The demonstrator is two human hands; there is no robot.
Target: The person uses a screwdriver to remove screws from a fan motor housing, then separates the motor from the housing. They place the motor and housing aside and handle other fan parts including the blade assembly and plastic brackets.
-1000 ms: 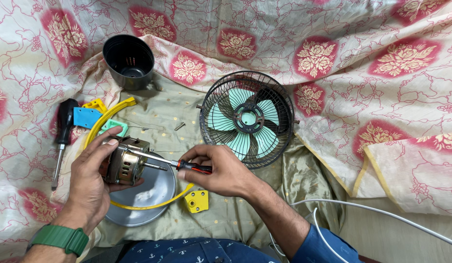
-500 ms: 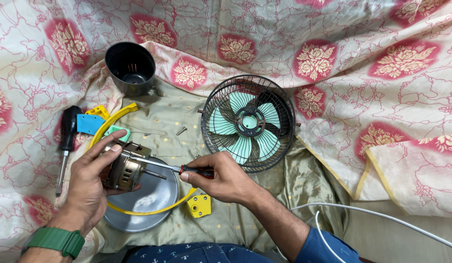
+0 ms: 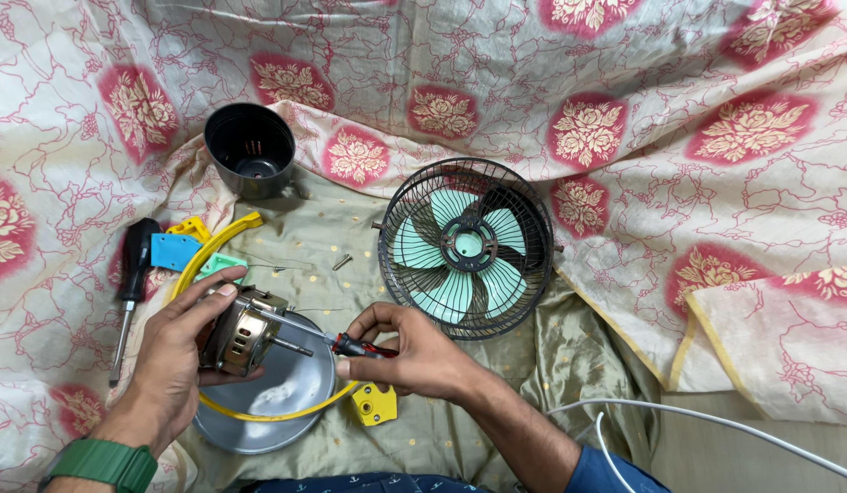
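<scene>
The motor [image 3: 244, 333], a brassy metal cylinder with a thin shaft pointing right, sits in the left hand [image 3: 172, 365], fingers curled round its casing. The right hand [image 3: 419, 351] pinches a red-and-black screwdriver [image 3: 328, 336], its steel shank lying leftward and slightly up with the tip at the motor's top. Below the motor lies a round grey dish [image 3: 277, 406] ringed by a yellow hoop [image 3: 214, 251]. Beyond the right hand stands a black wire fan [image 3: 466, 245] with pale green blades.

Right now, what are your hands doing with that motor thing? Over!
Left hand grips fan motor. Right hand holds red-handled screwdriver, tip on motor. Caged fan beside, apart. Nothing blocking.
</scene>
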